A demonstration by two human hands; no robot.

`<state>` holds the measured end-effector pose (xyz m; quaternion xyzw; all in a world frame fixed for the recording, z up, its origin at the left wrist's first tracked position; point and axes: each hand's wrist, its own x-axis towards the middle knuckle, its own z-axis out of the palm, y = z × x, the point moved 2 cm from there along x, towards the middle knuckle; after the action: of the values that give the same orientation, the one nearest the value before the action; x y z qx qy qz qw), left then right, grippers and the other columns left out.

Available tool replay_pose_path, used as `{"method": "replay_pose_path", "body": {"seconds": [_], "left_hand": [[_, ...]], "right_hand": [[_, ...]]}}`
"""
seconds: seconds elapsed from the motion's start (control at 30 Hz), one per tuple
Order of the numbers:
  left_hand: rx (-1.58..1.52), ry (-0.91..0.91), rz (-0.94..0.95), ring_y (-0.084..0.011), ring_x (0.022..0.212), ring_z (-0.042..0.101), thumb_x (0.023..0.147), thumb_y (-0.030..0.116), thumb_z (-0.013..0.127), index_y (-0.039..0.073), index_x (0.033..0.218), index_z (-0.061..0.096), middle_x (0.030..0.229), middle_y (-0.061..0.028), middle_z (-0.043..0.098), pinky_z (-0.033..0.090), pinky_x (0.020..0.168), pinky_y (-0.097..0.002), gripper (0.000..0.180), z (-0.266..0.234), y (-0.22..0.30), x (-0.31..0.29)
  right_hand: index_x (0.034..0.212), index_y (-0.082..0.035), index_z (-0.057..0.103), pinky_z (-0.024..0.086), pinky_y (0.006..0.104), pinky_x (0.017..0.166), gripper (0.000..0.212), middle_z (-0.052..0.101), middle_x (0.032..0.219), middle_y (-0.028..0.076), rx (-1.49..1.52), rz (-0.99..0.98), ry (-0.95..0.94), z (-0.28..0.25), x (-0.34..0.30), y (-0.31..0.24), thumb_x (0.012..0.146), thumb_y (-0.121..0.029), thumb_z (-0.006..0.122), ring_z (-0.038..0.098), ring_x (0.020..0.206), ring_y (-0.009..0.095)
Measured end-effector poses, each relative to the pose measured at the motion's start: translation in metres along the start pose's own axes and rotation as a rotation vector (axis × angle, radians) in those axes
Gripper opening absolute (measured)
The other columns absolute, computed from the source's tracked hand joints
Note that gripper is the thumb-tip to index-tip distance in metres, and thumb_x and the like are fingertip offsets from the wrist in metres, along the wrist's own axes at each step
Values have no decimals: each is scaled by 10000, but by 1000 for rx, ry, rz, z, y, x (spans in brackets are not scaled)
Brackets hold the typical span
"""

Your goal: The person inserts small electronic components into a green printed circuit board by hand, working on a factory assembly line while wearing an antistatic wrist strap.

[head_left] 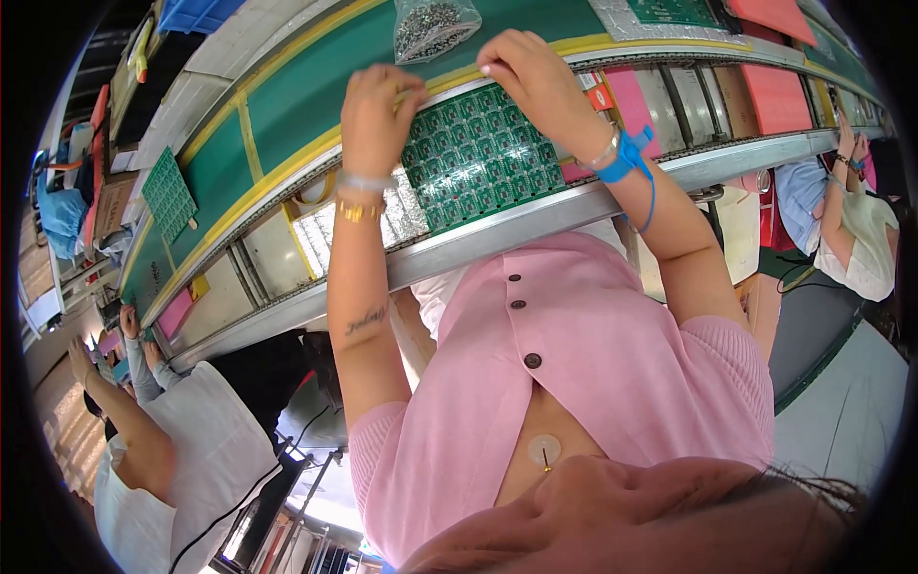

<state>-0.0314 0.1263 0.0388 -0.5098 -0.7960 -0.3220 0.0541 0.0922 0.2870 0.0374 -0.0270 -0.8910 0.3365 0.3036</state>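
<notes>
A green circuit board panel (483, 158), made of many small repeated boards, lies across the rails in front of me. Over its far left corner is my left hand (375, 110), with fingers curled inward and slightly blurred. My right hand (531, 77) hovers by the far right edge of the panel, its thumb and fingers drawn together. Anything within either set of fingers is too small or hidden to make out. Just beyond and between the hands, a clear plastic bag (435, 29) of small metal parts rests on the green belt (316, 96).
Silvery bubble wrap (320, 234) lies left of the panel, with another green panel (169, 196) farther left. A metal rail (497, 222) runs between me and the panel. At the far right are pink foam pieces (775, 99). Other people sit along the line on both sides.
</notes>
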Motion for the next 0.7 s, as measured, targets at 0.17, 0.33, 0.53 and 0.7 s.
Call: {"method": "replay_pose_path", "body": {"seconds": [0.17, 0.33, 0.53, 0.7], "left_hand": [[71, 82, 16, -277, 846, 553, 733, 123, 680, 73, 796, 678, 844, -65, 622, 441, 760, -356, 80, 40, -36, 35], [67, 75, -17, -281, 848, 542, 716, 138, 688, 92, 762, 678, 835, -46, 609, 465, 736, -370, 66, 47, -41, 39], [163, 71, 55, -284, 852, 541, 720, 144, 686, 86, 763, 671, 847, -50, 600, 467, 736, -374, 74, 49, -35, 36], [163, 52, 31, -290, 856, 540, 745, 143, 668, 80, 780, 659, 844, -64, 599, 464, 738, -382, 73, 48, -34, 35]], "right_hand": [[881, -21, 569, 439, 341, 705, 88, 593, 840, 102, 154, 244, -134, -16, -42, -15, 844, -101, 574, 554, 807, 281], [856, -49, 584, 422, 347, 751, 75, 593, 855, 85, 63, 215, -208, -20, -68, -12, 801, -92, 610, 541, 833, 267], [800, -72, 608, 414, 364, 785, 95, 536, 907, 53, -94, 107, -222, -9, -74, -7, 726, -83, 665, 493, 906, 272], [789, -65, 601, 392, 364, 804, 92, 537, 930, 61, -109, 117, -240, -8, -74, -7, 724, -80, 663, 483, 915, 263]]}}
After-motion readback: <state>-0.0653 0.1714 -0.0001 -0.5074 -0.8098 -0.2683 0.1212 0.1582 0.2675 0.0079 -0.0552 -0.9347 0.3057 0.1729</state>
